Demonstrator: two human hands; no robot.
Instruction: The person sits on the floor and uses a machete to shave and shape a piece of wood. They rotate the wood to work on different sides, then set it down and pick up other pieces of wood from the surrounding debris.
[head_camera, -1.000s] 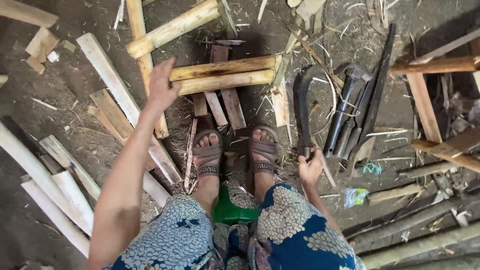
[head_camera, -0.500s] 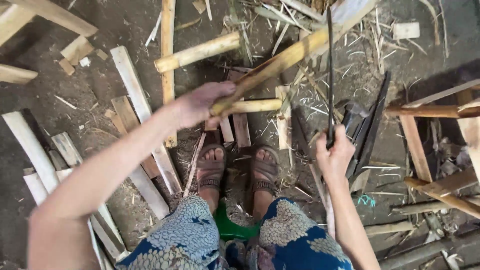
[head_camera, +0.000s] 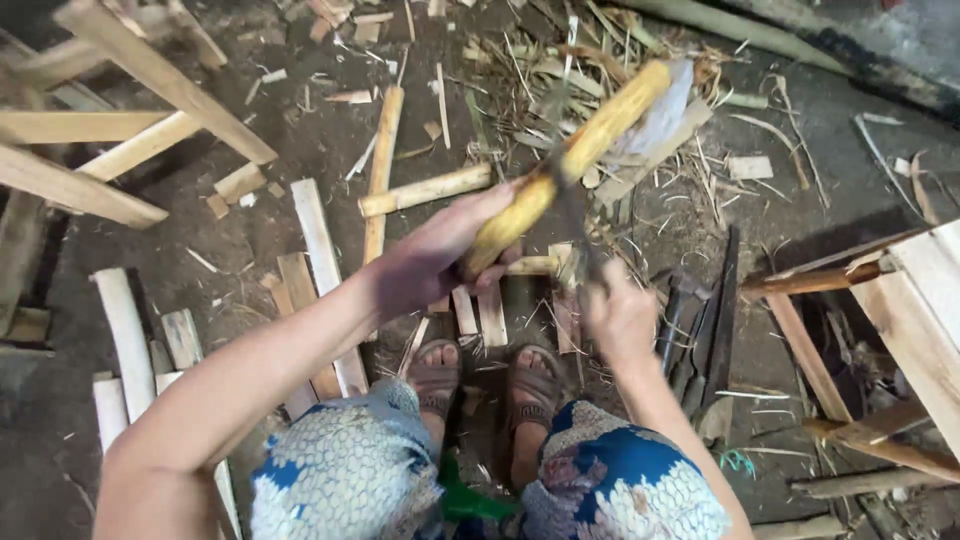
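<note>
My left hand (head_camera: 440, 258) grips the near end of a yellow bamboo piece (head_camera: 575, 160), which slants up and away to the right above the ground. My right hand (head_camera: 620, 318) holds the handle of a dark knife (head_camera: 568, 205); its blade rises, blurred, against the bamboo's middle. Below both hands my two sandalled feet (head_camera: 485, 385) rest on the dirt, with patterned blue cloth over my knees.
Split bamboo slats (head_camera: 320, 260) and a short bamboo round (head_camera: 425, 190) lie on the dirt ahead. Wooden frames stand at the left (head_camera: 130, 150) and right (head_camera: 900, 300). Dark metal tools (head_camera: 700, 330) lie right of my feet. Shavings are heaped at the top.
My left hand reached out, took the bamboo piece from the ground and lifted it. My right hand raised the knife from beside my foot up against the bamboo.
</note>
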